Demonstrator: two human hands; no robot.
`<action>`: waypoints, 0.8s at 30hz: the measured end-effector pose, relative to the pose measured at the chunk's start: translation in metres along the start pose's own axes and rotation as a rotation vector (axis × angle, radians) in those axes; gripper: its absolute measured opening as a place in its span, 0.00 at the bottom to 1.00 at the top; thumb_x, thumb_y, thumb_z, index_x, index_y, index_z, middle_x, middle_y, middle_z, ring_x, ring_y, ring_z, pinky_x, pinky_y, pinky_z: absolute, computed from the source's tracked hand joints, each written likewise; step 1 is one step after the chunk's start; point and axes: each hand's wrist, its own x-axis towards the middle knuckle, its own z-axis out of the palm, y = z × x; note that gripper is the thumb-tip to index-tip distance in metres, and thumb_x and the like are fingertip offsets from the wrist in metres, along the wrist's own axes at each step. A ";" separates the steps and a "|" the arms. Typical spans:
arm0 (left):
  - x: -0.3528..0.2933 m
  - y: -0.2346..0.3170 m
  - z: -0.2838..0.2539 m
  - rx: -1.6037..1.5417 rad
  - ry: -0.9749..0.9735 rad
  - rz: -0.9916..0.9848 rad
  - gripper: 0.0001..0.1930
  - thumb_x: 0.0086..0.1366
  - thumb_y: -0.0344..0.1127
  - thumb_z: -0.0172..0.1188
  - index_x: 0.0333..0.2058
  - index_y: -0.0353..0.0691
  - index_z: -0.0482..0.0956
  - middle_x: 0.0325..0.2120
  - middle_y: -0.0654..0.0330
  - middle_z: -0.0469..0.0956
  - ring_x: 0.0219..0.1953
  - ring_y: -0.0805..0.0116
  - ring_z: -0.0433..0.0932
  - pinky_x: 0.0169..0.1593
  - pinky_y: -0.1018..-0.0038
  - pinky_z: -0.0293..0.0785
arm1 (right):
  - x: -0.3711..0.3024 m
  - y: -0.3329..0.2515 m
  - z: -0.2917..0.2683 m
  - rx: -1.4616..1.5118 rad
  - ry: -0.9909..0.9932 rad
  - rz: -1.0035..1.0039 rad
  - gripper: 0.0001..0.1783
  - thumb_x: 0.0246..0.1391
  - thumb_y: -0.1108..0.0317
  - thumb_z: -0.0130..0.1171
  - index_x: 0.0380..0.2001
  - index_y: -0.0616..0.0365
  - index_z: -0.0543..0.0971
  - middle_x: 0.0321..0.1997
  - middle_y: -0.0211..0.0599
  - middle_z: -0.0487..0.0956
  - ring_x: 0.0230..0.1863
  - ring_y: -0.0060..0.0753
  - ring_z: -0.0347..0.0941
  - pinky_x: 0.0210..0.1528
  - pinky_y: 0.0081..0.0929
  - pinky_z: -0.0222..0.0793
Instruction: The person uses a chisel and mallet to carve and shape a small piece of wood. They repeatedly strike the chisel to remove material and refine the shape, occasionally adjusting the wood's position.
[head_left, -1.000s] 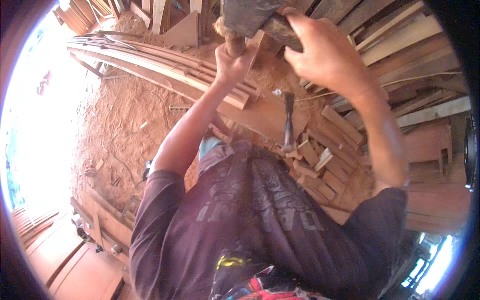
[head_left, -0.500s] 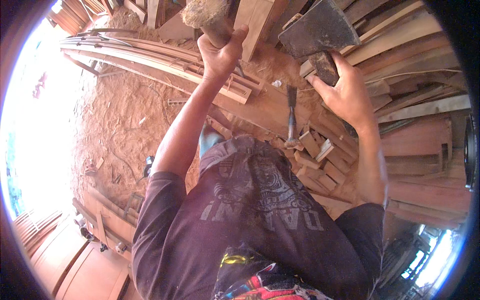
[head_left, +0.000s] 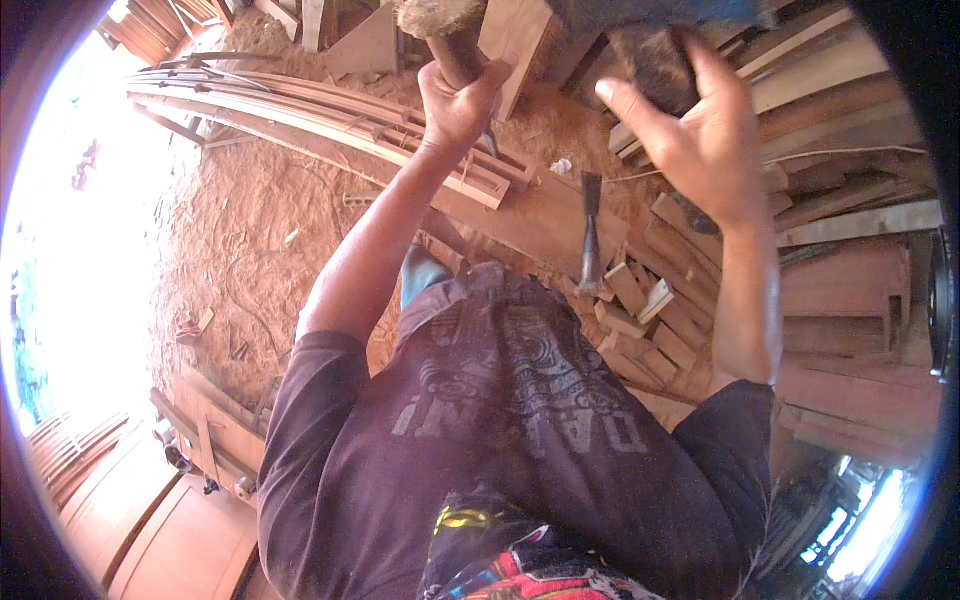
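My left hand [head_left: 462,105] is wrapped round the thick wooden handle of a chisel [head_left: 440,25], its frayed, mushroomed butt pointing up. A thin grey metal part shows just past my wrist. My right hand [head_left: 700,135] grips the short dark wooden handle of a broad-headed tool [head_left: 655,70]. Its wide, dark, slab-like head is blurred and cut by the top edge. Between my forearms, on a plank, lies a second chisel [head_left: 590,235] with a dark blade and a frayed butt.
Long bundled wooden strips [head_left: 330,120] stretch toward the upper left over shavings-covered ground [head_left: 230,220]. Small wood offcuts [head_left: 640,305] are heaped right of my body. Stacked boards [head_left: 840,290] line the right side. A wooden frame [head_left: 210,430] and curved panels [head_left: 190,545] stand at lower left.
My right hand has moved up with the broad-headed tool, whose head is now blurred and partly out of view. My left hand and its chisel have shifted slightly right.
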 end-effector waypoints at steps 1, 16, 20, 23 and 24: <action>-0.002 0.001 0.000 0.009 -0.003 -0.013 0.15 0.63 0.31 0.72 0.21 0.45 0.74 0.17 0.73 0.71 0.17 0.83 0.65 0.21 0.79 0.57 | 0.007 -0.014 -0.006 0.012 0.030 -0.012 0.17 0.57 0.69 0.72 0.48 0.64 0.81 0.38 0.33 0.86 0.38 0.25 0.79 0.48 0.30 0.76; 0.000 -0.032 0.001 0.094 -0.053 -0.045 0.15 0.63 0.36 0.72 0.22 0.41 0.76 0.17 0.73 0.73 0.21 0.83 0.70 0.24 0.78 0.66 | 0.034 -0.022 -0.008 -0.357 -0.178 -0.183 0.20 0.56 0.69 0.69 0.50 0.67 0.80 0.41 0.50 0.86 0.37 0.37 0.82 0.42 0.37 0.77; 0.001 -0.032 -0.004 0.062 -0.061 -0.068 0.13 0.65 0.31 0.71 0.24 0.42 0.77 0.17 0.71 0.73 0.19 0.82 0.70 0.22 0.78 0.64 | 0.028 -0.057 -0.040 -0.003 0.101 -0.090 0.16 0.57 0.72 0.67 0.48 0.65 0.81 0.41 0.41 0.85 0.40 0.35 0.80 0.45 0.33 0.74; 0.014 -0.028 -0.023 -0.119 -0.001 -0.170 0.10 0.64 0.30 0.71 0.27 0.38 0.79 0.17 0.70 0.73 0.19 0.81 0.71 0.21 0.77 0.63 | 0.014 -0.061 -0.053 0.094 0.271 0.040 0.08 0.62 0.74 0.66 0.43 0.66 0.82 0.30 0.31 0.81 0.22 0.13 0.66 0.25 0.15 0.56; 0.014 -0.028 -0.022 -0.054 0.010 -0.132 0.10 0.64 0.30 0.71 0.27 0.39 0.79 0.17 0.71 0.73 0.19 0.81 0.71 0.21 0.77 0.63 | 0.005 -0.051 -0.053 0.105 0.308 0.034 0.08 0.61 0.76 0.67 0.42 0.65 0.81 0.28 0.30 0.80 0.21 0.14 0.67 0.24 0.15 0.56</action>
